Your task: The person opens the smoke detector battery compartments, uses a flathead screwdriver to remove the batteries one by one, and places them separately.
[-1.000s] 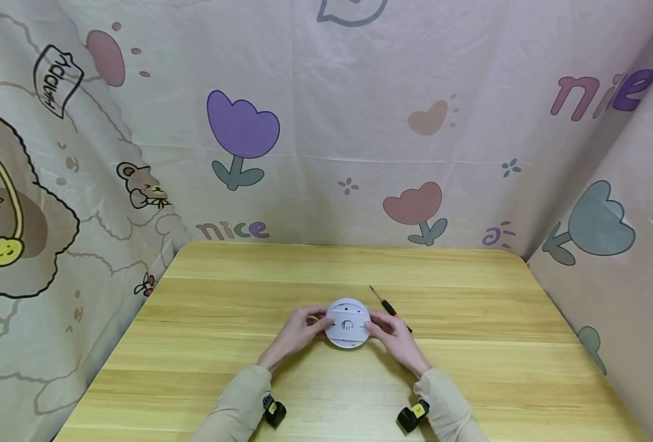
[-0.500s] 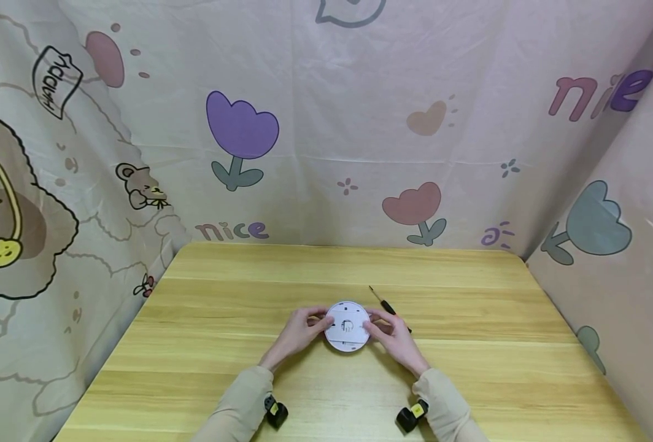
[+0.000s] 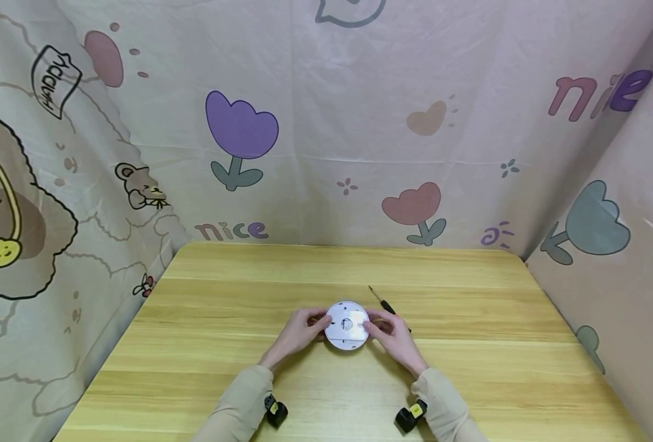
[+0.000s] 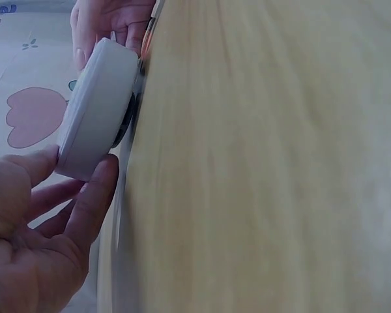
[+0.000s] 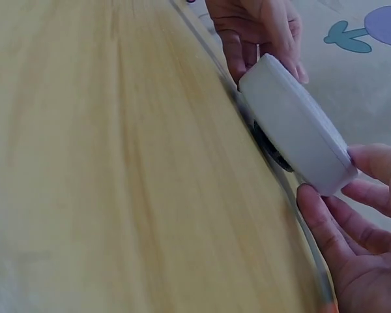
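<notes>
A round white device (image 3: 347,336), shaped like a smoke detector, is held between both hands over the middle of the table. Its flat back, with small slots and a round centre opening, faces up in the head view. My left hand (image 3: 297,334) pinches its left edge, thumb on the flat face and fingers at the side and below. On the opposite edge my right hand (image 3: 395,339) grips it the same way. From the side, the left wrist view shows the thick white casing (image 4: 99,107) tilted, with a dark round part (image 4: 125,120) on its underside.
A small screwdriver (image 3: 386,304) with a black and orange handle lies just behind my right hand. The wooden table (image 3: 221,294) stretches out on all sides. A printed cloth (image 3: 326,123) hangs behind it and at both sides.
The white device has tilted slightly, so its back faces the head camera more squarely and catches more glare. Both hands keep their hold and have hardly shifted.
</notes>
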### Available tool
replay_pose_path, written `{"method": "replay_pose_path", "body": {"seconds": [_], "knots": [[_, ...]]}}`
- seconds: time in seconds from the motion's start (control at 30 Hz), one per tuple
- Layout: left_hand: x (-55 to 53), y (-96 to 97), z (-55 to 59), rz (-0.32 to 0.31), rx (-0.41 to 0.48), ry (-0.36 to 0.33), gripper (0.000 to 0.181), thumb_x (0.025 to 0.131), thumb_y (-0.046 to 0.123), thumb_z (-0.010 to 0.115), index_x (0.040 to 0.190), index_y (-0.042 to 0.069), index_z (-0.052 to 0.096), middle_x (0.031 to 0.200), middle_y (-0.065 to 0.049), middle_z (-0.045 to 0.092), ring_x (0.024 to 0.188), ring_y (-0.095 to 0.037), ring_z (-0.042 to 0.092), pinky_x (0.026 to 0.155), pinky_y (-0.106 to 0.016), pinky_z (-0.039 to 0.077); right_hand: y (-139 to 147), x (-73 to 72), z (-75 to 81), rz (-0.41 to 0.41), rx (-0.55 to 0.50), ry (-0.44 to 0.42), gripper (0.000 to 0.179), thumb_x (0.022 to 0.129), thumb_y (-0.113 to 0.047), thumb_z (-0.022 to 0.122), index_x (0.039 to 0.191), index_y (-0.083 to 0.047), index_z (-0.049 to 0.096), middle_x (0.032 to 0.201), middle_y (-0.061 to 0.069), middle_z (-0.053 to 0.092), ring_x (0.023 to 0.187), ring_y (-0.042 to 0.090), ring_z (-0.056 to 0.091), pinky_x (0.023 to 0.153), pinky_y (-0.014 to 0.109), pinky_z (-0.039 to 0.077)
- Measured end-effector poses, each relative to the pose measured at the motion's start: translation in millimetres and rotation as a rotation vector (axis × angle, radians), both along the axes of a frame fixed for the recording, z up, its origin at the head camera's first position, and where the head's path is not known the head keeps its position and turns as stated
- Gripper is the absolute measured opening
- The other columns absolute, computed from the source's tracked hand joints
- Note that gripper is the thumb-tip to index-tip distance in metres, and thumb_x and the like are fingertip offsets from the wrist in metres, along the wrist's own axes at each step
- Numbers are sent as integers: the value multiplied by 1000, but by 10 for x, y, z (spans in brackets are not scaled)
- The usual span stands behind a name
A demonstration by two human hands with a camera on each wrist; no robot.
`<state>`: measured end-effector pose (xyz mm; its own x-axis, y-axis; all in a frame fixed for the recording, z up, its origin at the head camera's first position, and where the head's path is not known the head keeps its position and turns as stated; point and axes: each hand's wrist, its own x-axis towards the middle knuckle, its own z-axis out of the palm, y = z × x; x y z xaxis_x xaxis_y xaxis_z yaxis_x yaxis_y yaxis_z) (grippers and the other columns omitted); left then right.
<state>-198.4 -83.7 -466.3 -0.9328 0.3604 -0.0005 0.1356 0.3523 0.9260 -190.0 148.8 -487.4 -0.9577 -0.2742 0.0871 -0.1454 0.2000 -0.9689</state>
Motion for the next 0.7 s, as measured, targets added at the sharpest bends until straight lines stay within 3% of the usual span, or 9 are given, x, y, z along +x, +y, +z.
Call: {"method": "replay_pose_path", "body": {"seconds": [0.2, 0.33, 0.5, 0.57, 0.7], "knots": [[-114, -14, -228, 24, -14, -26, 35, 89, 22, 53, 117, 0, 56, 99, -16, 62, 82, -18, 60, 66, -29, 57, -12, 5, 8, -22, 5, 8, 33, 85, -10, 58, 117, 1, 54, 103, 21, 61, 79, 24, 64, 72, 39, 55], [-160, -36, -307, 40, -94, 43, 39, 88, 31, 53, 118, 7, 56, 100, -10, 64, 83, -12, 59, 68, -21, 54, -21, -1, 3, -24, -18, 16, 34, 85, -8, 58, 117, 2, 53, 104, 23, 60, 81, 25, 63, 73, 38, 55], [-157, -42, -301, 46, -161, 145, 41, 87, 34, 54, 122, 12, 53, 106, -5, 63, 90, -12, 58, 77, -22, 50, -36, -8, 12, -10, -28, 40, 39, 82, -7, 61, 118, 3, 51, 112, 23, 54, 97, 35, 58, 80, 31, 55], [-103, -25, -200, 19, -124, 138, 44, 87, 29, 56, 125, 9, 49, 113, -10, 59, 97, -19, 58, 85, -30, 51, -43, -5, 29, 8, -7, 58, 43, 81, -8, 63, 120, 2, 50, 116, 23, 51, 101, 37, 55, 82, 30, 54], [-84, 3, -196, -40, -75, 108, 55, 82, 32, 62, 129, 10, 44, 125, -11, 50, 108, -25, 55, 93, -34, 48, -49, 8, 48, 57, 48, 69, 53, 78, -13, 68, 125, -1, 46, 124, 18, 45, 101, 36, 52, 82, 29, 52]]}}
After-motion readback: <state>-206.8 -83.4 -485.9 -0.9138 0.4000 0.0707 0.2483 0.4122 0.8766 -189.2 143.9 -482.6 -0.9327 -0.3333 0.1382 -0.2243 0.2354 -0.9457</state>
